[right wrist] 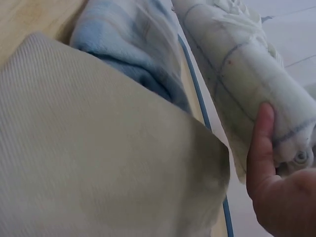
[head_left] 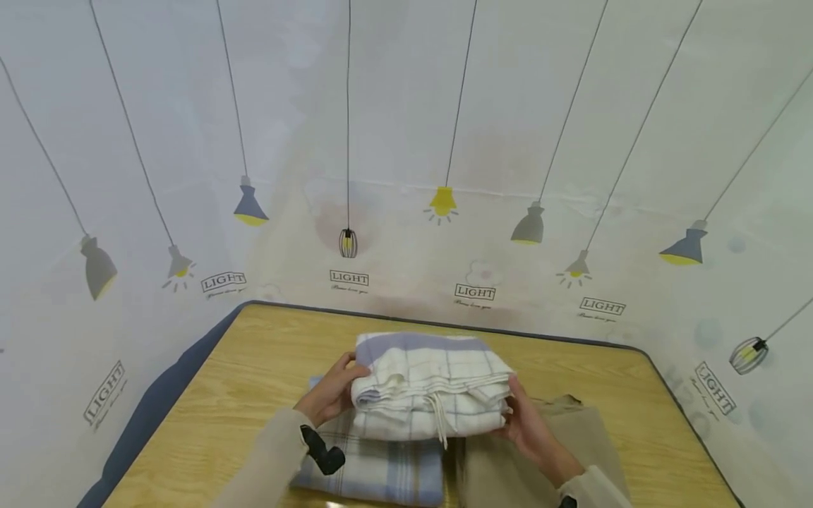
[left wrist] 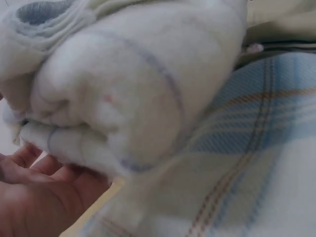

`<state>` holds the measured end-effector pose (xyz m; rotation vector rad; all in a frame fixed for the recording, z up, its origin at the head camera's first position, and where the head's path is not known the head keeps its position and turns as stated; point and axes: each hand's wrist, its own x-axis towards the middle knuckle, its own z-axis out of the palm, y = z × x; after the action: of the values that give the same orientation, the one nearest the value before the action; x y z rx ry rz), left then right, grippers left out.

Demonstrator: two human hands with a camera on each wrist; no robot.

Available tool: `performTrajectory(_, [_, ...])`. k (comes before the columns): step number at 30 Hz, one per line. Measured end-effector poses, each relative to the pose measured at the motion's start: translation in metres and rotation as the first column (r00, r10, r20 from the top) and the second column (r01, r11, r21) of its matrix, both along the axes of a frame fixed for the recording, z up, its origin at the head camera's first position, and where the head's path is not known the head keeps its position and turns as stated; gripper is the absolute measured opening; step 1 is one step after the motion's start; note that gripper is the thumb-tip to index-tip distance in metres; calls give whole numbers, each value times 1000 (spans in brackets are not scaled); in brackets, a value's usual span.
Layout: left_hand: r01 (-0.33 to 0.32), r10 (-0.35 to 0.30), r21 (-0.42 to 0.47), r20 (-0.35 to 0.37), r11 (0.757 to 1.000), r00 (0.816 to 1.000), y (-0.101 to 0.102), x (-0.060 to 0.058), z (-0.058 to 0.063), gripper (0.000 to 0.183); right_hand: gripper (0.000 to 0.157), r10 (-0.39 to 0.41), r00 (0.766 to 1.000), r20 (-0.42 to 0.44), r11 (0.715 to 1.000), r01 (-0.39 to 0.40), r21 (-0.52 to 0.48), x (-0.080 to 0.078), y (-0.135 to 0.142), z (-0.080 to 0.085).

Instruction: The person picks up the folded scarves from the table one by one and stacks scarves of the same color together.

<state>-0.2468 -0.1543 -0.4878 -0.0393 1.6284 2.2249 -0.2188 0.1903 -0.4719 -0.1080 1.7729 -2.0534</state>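
Note:
Both hands hold a folded white scarf (head_left: 435, 416) with thin blue-violet check lines, a violet band and tassels at its front. At its left end my left hand (head_left: 332, 394) grips the folds; in the left wrist view the fingers of this hand (left wrist: 54, 197) lie against the scarf's underside. My right hand (head_left: 533, 430) grips the right end, and the right wrist view shows one finger (right wrist: 264, 128) along the rolled fold. Beneath the scarf, apart from it on the right, lie a folded blue-and-white plaid cloth (head_left: 381, 469) and a folded beige cloth (head_left: 565, 451), side by side.
The wood-grain table (head_left: 273, 346) has a dark blue edge (head_left: 413, 315). Behind it and at both sides hangs a pale sheet (head_left: 406, 127) printed with lamps and lettering. A black strap (head_left: 322, 451) is around the left wrist.

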Motion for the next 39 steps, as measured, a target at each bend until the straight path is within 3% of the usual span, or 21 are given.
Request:
performTrajectory(7, [-15,15,-1,-25,1000,1000,-20,11,-4,31,58,-65,998,10,998,65,-9,9,-22,-7])
performTrajectory(16, [-11,10,-24,-40,1000,999,-41,22,-7,28,54,-122,992,26,992,123,-16,32,-50,-12])
performTrajectory(24, [-14,10,-84,-48,996,999,-63,28,-5,32,54,-57,998,33,998,57,-1,44,-68,-8])
performTrajectory(32, [-31,29,-177,-15,984,999,-70,42,-13,59,56,6,999,40,997,-9,78,56,-74,-17])
performTrajectory(39, [-68,87,-343,40,937,995,-68,43,-17,78,59,56,998,35,991,-59,117,60,-80,-28])
